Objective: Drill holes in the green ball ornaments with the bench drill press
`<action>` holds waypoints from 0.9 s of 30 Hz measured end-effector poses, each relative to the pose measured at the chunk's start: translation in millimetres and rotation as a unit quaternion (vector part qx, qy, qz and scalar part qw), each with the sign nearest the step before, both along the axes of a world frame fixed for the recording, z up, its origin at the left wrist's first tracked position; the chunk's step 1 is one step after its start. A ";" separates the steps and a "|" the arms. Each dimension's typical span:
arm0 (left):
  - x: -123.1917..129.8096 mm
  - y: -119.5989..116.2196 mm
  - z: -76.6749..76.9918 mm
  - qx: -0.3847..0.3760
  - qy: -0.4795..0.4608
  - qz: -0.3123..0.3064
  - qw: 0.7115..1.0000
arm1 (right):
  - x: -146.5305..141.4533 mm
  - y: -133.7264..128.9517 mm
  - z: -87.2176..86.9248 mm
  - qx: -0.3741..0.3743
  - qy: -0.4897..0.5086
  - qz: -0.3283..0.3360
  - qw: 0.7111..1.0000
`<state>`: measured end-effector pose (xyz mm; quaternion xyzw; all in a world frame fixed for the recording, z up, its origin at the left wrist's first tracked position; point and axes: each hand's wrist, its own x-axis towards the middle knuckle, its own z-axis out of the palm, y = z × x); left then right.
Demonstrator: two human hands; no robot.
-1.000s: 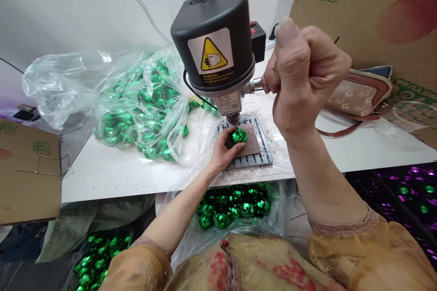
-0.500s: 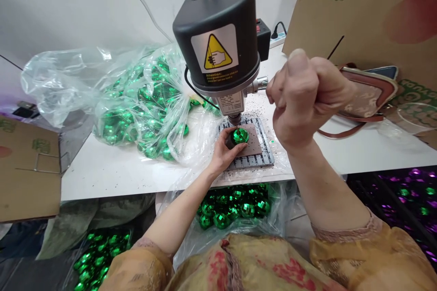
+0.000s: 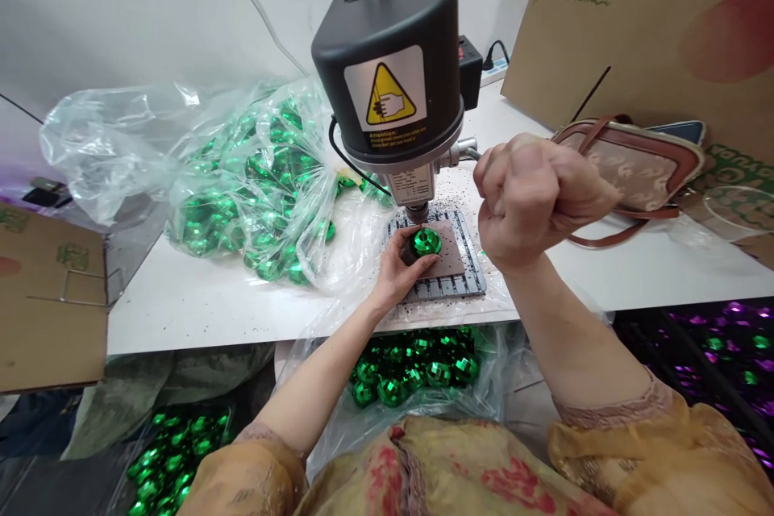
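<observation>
A shiny green faceted ball [image 3: 426, 242] sits on a brown pad [image 3: 451, 256] over the slotted metal base [image 3: 468, 286] of a black drill press [image 3: 387, 56]. My left hand [image 3: 402, 270] holds the ball between thumb and fingers, directly below the drill chuck [image 3: 416, 214]. My right hand [image 3: 529, 197] is a fist round the press's lever handle [image 3: 468, 151], whose outer part the fingers hide. Dark specks are scattered over the base and the table around it.
Clear plastic bags [image 3: 242, 169] of green balls lie on the white table [image 3: 199, 314] at the left. More green balls [image 3: 417, 367] are in a bag below the table edge. A bag with brown trim [image 3: 641, 165] and a cardboard box [image 3: 641, 32] are at the right.
My right hand has moved slightly down and toward the left with the lever. A gap now shows between the chuck and the ball. My left hand keeps its hold.
</observation>
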<state>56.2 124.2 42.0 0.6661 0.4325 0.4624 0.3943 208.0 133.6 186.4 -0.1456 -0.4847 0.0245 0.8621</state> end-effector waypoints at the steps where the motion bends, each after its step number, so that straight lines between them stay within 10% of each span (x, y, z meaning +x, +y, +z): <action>1: 0.1 0.0 0.1 0.000 0.000 0.000 1.000 | -0.1 -0.1 -1.3 0.000 -0.001 -0.002 1.000; 21: 0.2 -0.5 -1.1 -0.007 -0.010 -0.001 1.000 | 3.7 0.0 -22.1 0.076 -0.046 -0.003 0.996; 27: 2.0 -1.3 -0.4 0.002 -0.013 0.004 1.000 | 2.8 -0.7 16.9 -0.075 -0.004 -0.012 0.997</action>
